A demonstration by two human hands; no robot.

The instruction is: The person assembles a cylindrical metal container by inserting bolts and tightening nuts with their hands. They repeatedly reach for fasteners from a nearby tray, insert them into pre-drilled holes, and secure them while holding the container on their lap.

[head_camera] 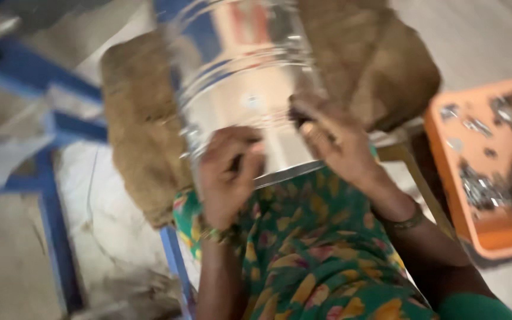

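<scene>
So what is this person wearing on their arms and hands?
Both hands are bare, no gloves. The left hand has a beaded bangle at the wrist, the right hand a darker bangle. A green sleeve shows on the right upper arm. Motion blur hides finer detail.

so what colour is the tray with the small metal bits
Orange: the tray shows at the right edge of the head view, beside the right hand.

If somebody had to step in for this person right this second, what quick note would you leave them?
Left hand: gripping the near rim of the shiny round steel vessel on the lap.
Right hand: on the vessel's side, pinching a small dark part; the blur hides which.
Vessel rests against brown sacking.
Orange plastic tray of small metal pieces sits to the right.
Done and left: too blurred to tell.
</scene>
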